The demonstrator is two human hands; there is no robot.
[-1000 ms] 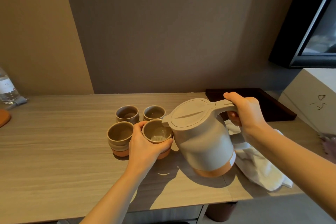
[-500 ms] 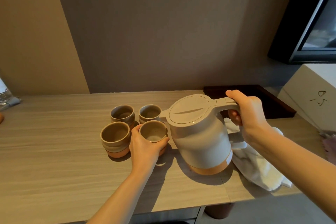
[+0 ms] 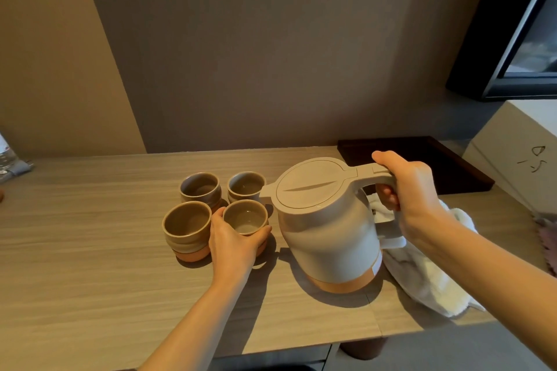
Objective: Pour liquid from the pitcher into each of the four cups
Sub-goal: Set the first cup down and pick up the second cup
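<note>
Indoors, pale wood-grain table [image 3: 90, 250] against grey wall [image 3: 271, 54], dark tray [image 3: 452, 166] at far right corner, left hand [image 3: 232, 245] wrapping cup [image 3: 245, 218], right hand [image 3: 413, 193] gripping pitcher [image 3: 328, 226] handle, white cloth [image 3: 428, 283] near right edge.

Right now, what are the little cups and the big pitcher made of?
The cups look like ceramic: shiny grey-brown glaze above, bare matte orange clay at the foot. The pitcher looks like smooth matte plastic, beige with an orange base and a moulded lid seam, though I can't be sure.
</note>
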